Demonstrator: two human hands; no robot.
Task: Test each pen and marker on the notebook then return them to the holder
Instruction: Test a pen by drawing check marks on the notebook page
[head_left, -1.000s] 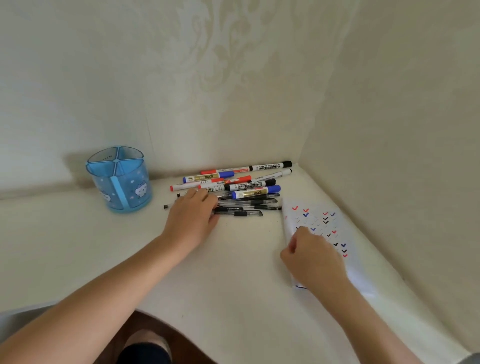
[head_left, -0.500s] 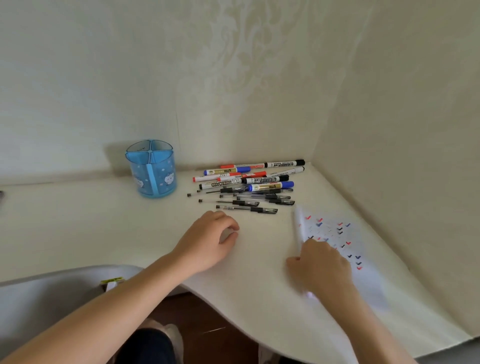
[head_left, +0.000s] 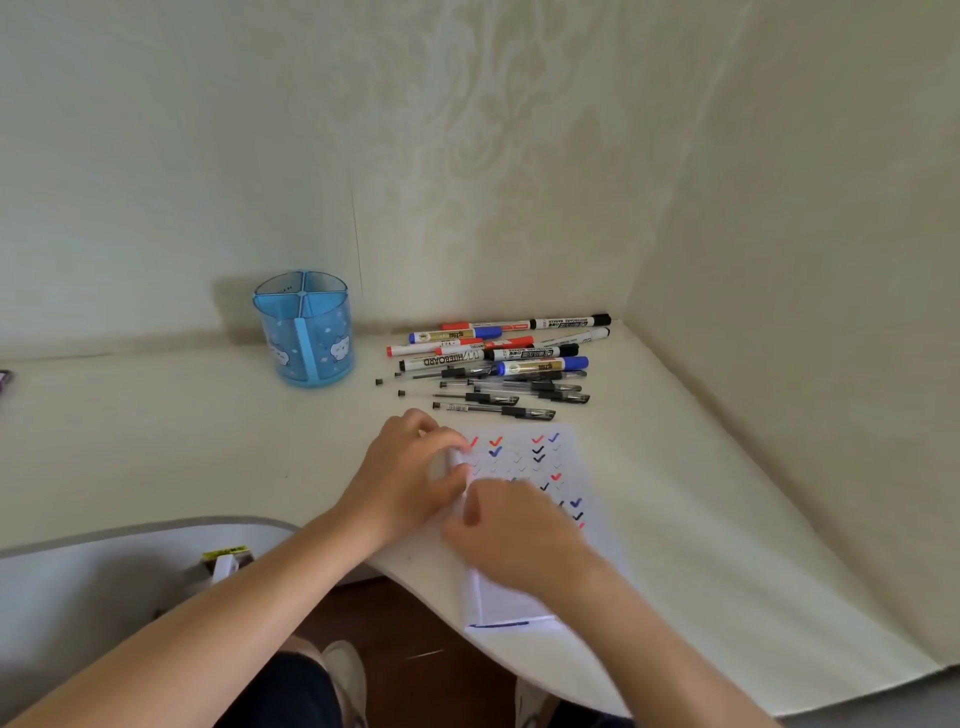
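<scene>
The notebook (head_left: 524, 457) lies open on the cream table, its page covered with red, blue and black tick marks. My left hand (head_left: 410, 475) pinches the curled left edge of the page. My right hand (head_left: 511, 530) rests flat on the lower part of the page, slightly blurred. Behind the notebook lies a pile of whiteboard markers (head_left: 498, 345) with red, blue and black caps, and in front of them several clear black gel pens (head_left: 498, 397). The blue divided pen holder (head_left: 305, 327) stands empty to the left of the pile.
Two walls meet in a corner behind the pens. The table's curved front edge (head_left: 415, 577) runs just under my hands. A grey-rimmed white surface (head_left: 104, 571) with a small yellow-labelled object (head_left: 226, 558) sits lower left. A shoe (head_left: 345, 675) shows on the dark floor.
The notebook has slid left toward the table's middle under my right hand. My left hand left the pens, came back and took hold of the page's left edge.
</scene>
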